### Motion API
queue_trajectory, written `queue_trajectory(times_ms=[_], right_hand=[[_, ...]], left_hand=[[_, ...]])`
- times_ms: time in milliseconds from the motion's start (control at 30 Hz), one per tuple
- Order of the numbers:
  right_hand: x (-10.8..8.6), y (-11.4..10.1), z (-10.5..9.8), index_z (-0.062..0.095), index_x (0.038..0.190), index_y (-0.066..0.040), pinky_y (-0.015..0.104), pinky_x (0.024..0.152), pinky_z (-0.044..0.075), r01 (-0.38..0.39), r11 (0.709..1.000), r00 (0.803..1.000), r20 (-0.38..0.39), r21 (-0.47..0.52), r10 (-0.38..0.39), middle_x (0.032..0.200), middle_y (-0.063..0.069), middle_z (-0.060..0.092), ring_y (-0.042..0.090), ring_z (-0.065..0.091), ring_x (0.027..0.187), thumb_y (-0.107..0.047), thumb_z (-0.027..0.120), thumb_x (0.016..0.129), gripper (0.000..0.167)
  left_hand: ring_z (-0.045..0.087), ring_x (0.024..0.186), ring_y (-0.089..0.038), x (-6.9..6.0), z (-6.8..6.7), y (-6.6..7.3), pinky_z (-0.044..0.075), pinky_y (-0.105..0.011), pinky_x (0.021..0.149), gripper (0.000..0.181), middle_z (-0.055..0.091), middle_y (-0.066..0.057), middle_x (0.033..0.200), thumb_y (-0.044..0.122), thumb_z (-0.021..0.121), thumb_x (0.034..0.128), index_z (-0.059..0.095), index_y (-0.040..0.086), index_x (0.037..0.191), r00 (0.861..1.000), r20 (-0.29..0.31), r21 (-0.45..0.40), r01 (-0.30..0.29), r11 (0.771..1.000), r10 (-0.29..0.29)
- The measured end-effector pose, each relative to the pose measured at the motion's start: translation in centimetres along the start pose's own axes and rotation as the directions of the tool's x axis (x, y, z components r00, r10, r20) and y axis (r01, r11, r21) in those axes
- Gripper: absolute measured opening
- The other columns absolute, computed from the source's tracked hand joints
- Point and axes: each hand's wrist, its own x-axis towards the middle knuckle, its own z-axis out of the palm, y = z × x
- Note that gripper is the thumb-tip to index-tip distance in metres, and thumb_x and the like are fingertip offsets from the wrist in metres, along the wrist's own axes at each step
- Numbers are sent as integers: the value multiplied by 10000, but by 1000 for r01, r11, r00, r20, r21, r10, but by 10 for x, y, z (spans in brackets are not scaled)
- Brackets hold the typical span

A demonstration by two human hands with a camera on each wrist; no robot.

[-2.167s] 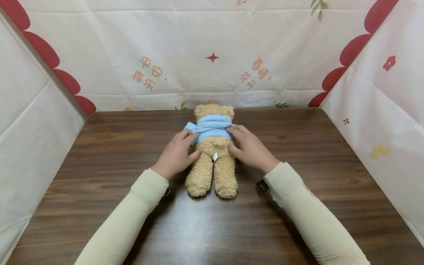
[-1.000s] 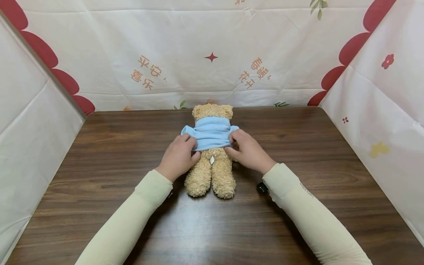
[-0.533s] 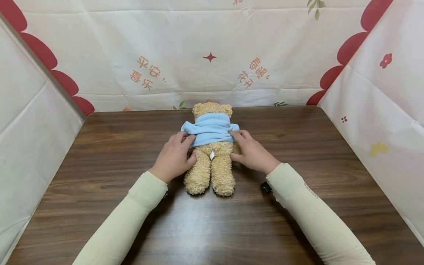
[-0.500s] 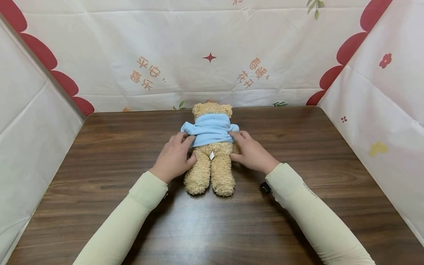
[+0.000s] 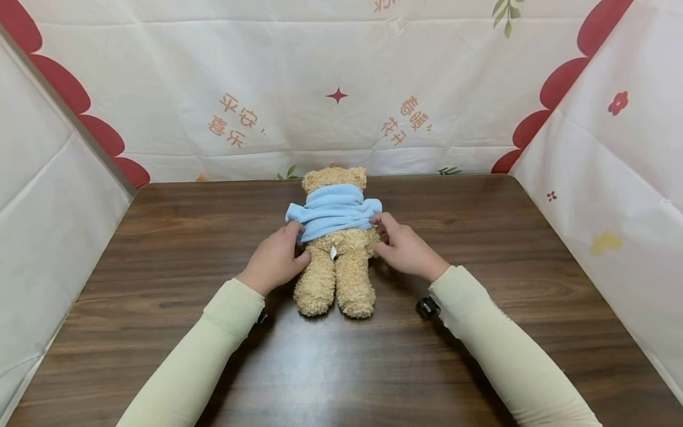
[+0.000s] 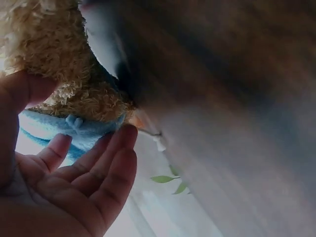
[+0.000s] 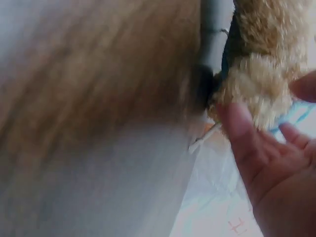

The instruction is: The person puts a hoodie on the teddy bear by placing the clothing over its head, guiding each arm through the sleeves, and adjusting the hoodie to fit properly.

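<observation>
A tan plush teddy bear [image 5: 317, 284] lies on the wooden table, head toward the back wall, legs toward me; no face shows. A light blue shirt [image 5: 336, 207] is bunched up over its upper body, baring its lower half. My left hand [image 5: 274, 258] touches the shirt's left lower edge with relaxed fingers; in the left wrist view its thumb [image 6: 39, 89] lies against the fur, apart from the fingers. My right hand [image 5: 408, 246] is at the other side, its fingertips by the shirt's right edge. In the right wrist view one finger [image 7: 237, 121] touches the bear's fur.
A small white tag [image 5: 333, 252] sticks out between the bear's legs. The brown table [image 5: 480, 237] ends at a printed white cloth wall [image 5: 299, 65], close behind the bear's head. Similar cloth stands along both sides.
Since the oldest frame the shirt's lower edge has come somewhat down the bear's body. At one second ago both hands gripped the hem; they have since loosened. The bear has shifted slightly left.
</observation>
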Motion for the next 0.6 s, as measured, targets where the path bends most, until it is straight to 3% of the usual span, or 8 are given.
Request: queue_trajectory(times_ms=[100,233,333,467,600], right_hand=[[2,1,-1,378,1452,-110,428,817,490,40,999,998,37,22,-41,1256,163,586,249,609,1016,-19,499,948,526],[6,2,0,285,1546,-139,392,757,481,46,999,996,72,11,-46,1330,147,554,233,608,1001,-28,517,958,642],[10,0,2,245,1572,-153,376,706,469,43,999,995,90,-4,-43,1224,111,599,210,609,905,-53,551,958,694],[14,-2,2,230,1574,-144,369,661,464,53,998,993,107,-24,-50,936,71,632,187,573,762,-62,594,940,736],[16,-2,4,354,1455,-131,361,642,422,44,999,995,90,-15,-43,857,87,550,184,490,705,-57,616,919,601]], left_hand=[[610,779,-263,-1,0,-3,498,-453,745,454,651,-188,1076,198,641,917,479,-10,1286,999,36,-29,28,999,-27],[635,859,-285,-1,0,-6,500,-464,791,465,643,-221,1122,192,608,939,442,-18,1319,996,78,-45,49,998,-45],[634,898,-284,0,0,-7,498,-453,800,479,627,-227,1168,195,585,959,417,-15,1355,992,110,-50,65,997,-59],[632,990,-299,2,-1,-7,493,-458,832,494,595,-238,1234,188,574,969,400,-33,1376,989,136,-47,56,997,-49],[619,1030,-303,3,1,-6,483,-455,850,481,579,-229,1258,184,566,968,403,-40,1361,988,149,-39,42,998,-36]])
